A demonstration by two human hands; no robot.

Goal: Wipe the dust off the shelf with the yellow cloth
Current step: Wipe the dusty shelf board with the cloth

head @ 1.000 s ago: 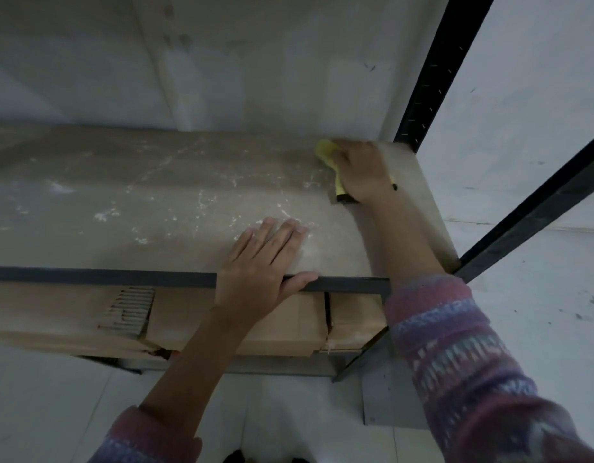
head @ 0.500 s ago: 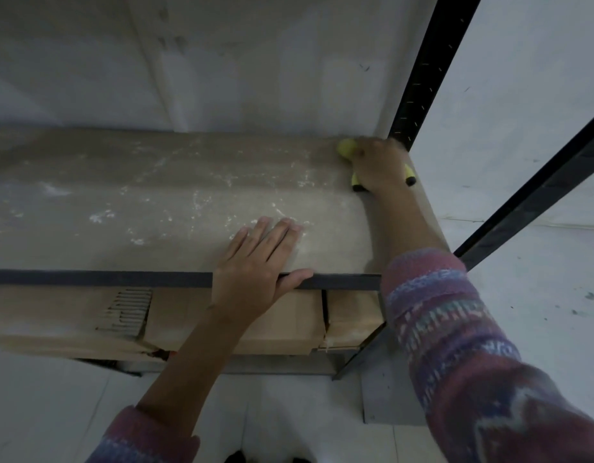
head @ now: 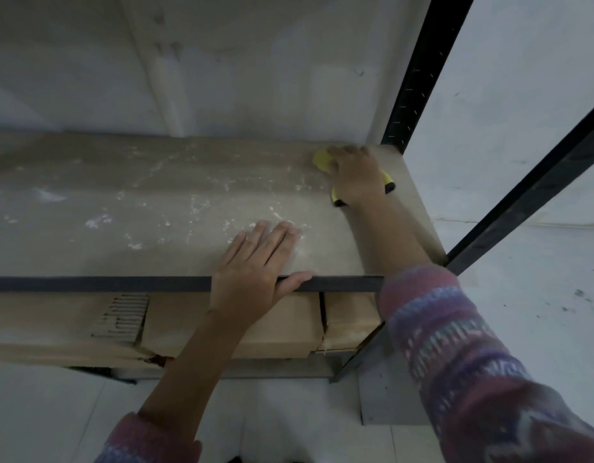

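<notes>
Yellow cloth [head: 322, 160] is pressed under the flat right hand [head: 357, 175] at the shelf's [head: 72, 248] far-right corner; dust [head: 195, 206] elsewhere is left unwiped.

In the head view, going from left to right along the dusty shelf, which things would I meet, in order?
First the white dust smear → left hand → right hand, pressing on the yellow cloth → black upright post → black slanted bar.
</notes>
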